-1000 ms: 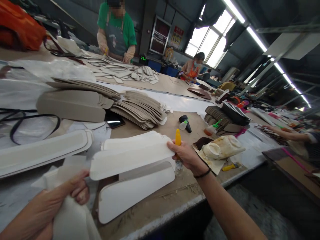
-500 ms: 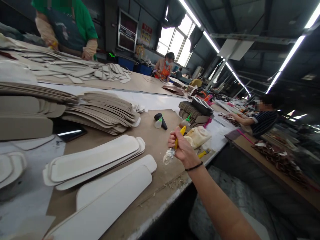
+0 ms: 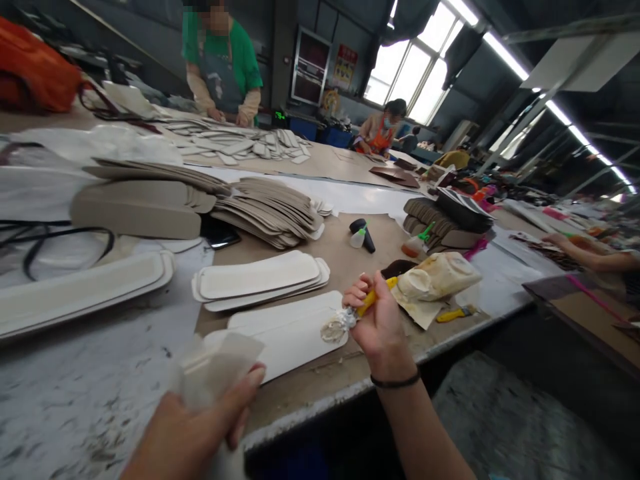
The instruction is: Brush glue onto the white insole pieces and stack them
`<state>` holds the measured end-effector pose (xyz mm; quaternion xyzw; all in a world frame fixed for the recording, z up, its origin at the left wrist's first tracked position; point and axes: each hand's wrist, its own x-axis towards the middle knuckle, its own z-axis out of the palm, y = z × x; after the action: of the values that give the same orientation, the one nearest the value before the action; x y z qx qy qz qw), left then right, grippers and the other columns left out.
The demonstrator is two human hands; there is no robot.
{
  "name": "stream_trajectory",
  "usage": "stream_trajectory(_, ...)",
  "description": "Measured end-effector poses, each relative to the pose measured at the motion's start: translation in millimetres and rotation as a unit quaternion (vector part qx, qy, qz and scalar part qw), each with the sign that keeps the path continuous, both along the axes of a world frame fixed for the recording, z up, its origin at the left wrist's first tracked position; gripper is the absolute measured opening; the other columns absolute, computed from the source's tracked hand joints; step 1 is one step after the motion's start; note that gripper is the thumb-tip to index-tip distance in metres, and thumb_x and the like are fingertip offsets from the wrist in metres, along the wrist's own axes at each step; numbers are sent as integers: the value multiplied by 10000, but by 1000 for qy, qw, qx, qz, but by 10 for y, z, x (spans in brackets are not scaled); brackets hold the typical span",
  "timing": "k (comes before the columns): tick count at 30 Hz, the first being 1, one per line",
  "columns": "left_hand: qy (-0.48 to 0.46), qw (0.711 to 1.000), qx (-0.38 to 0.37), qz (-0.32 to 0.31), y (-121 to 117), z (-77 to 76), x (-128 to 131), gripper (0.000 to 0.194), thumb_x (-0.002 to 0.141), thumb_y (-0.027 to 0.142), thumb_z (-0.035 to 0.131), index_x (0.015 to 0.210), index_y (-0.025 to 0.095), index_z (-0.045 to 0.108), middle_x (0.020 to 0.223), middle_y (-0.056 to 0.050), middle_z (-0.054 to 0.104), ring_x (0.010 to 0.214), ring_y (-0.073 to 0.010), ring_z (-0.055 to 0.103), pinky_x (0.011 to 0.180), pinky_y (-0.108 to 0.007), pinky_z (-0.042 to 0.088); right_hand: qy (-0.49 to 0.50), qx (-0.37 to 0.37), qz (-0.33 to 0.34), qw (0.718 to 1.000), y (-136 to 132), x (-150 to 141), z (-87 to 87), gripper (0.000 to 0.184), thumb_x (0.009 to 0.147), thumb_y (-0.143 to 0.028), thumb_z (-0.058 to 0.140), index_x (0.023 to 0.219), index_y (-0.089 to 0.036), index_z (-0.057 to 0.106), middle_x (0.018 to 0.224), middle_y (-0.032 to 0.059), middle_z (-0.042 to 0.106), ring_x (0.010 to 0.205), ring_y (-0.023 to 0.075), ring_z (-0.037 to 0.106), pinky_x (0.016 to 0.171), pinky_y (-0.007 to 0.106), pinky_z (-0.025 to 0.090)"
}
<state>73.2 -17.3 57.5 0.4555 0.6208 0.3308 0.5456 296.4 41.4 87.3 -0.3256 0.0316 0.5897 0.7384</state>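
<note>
My right hand [image 3: 384,337] is closed round the yellow handle of a brush [image 3: 371,301]. Its bristle end, caked with a whitish paste, points left above white rounded panels [image 3: 290,337] on the brown board. At lower left, my left hand [image 3: 200,423] grips a pale, partly see-through sheet-like piece [image 3: 220,367] between thumb and fingers; motion blurs it. Behind the panels lies a small stack of white rounded strips [image 3: 260,277]. A paste-stained cut-open container [image 3: 440,275] sits just right of my right hand, with a second yellow-handled brush [image 3: 456,314] in front of it.
Stacks of grey-brown pieces [image 3: 270,210] stand behind, near a dark phone [image 3: 220,233]. Small bottles [image 3: 357,238] lie mid-table. More white strips [image 3: 85,293] and clear plastic [image 3: 100,143] occupy the left. The table edge [image 3: 360,389] runs in front. Co-workers sit or stand beyond.
My left hand has come up into view with the pale piece. My right hand, still holding the brush, appears lower and closer. The view has swung left.
</note>
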Motion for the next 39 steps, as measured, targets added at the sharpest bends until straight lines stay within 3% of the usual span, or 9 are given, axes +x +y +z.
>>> stream_trajectory(3, -93, 995, -32, 29, -34, 90, 236, 343, 661, 540, 740, 596, 216, 646, 371, 66, 491, 444, -133, 465, 541, -255, 408, -39, 23, -2, 999, -90, -268, -5, 387, 907, -424, 671, 650, -157, 558, 510, -82, 478, 418, 28, 417, 395, 107, 354)
stream_trajectory(7, -124, 992, -25, 19, -61, 85, 298, 451, 659, 538, 738, 448, 219, 499, 387, 54, 476, 431, -108, 424, 498, -239, 354, -82, 55, -2, 995, -214, -552, -28, 382, 776, -459, 792, 660, -163, 579, 516, -86, 491, 434, 36, 420, 408, 123, 362)
stream_trajectory(12, -110, 993, -13, 36, -107, 81, 243, 427, 684, 471, 696, 421, 216, 475, 399, 53, 463, 448, -106, 423, 518, -232, 354, -141, 85, -29, 986, -317, -746, -37, 424, 660, -501, 856, 680, -176, 585, 521, -83, 510, 444, 45, 424, 421, 138, 365)
stream_trajectory(21, -17, 999, -21, 28, -8, -41, 256, 371, 603, 467, 626, 366, 244, 449, 344, 30, 447, 381, -129, 419, 453, -262, 329, -318, 127, -64, 937, -482, -1069, -137, 411, 820, -568, 706, 687, -195, 595, 516, -77, 497, 455, 70, 439, 459, 192, 374)
stream_trajectory(24, -15, 998, -30, 47, 14, -160, 227, 356, 595, 456, 630, 362, 237, 472, 344, 13, 470, 380, -139, 434, 468, -270, 349, -370, 138, -96, 913, -558, -1109, -27, 388, 844, -551, 697, 689, -203, 618, 522, -74, 484, 463, 77, 437, 462, 205, 374)
stream_trajectory(28, -25, 995, -46, 79, -33, -269, 105, 400, 605, 453, 596, 310, 257, 410, 327, 0, 447, 401, -156, 451, 516, -290, 381, -370, 166, -206, 890, -540, -951, 314, 388, 827, -547, 723, 672, -211, 606, 508, -84, 440, 456, 72, 416, 449, 191, 360)
stream_trajectory(31, -71, 993, -22, 88, -101, -166, 41, 419, 682, 521, 605, 399, 249, 458, 363, 32, 451, 439, -149, 452, 558, -277, 391, -287, 162, -125, 936, -404, -767, 396, 383, 826, -487, 749, 657, -193, 572, 518, -93, 420, 434, 52, 384, 419, 161, 347)
stream_trajectory(34, -110, 991, -7, 75, -138, 46, 37, 407, 704, 543, 627, 465, 246, 486, 389, 54, 439, 449, -139, 433, 562, -273, 389, -174, 120, -22, 977, -258, -661, 267, 371, 816, -416, 779, 663, -192, 526, 515, -111, 402, 408, 37, 351, 392, 127, 337)
stream_trajectory(39, -142, 989, 2, 34, -148, 276, 52, 438, 759, 534, 543, 436, 246, 471, 409, 36, 465, 451, -134, 451, 562, -280, 410, -81, 59, 20, 995, -174, -717, 82, 391, 845, -382, 757, 649, -187, 482, 491, -119, 402, 389, 26, 364, 377, 103, 339)
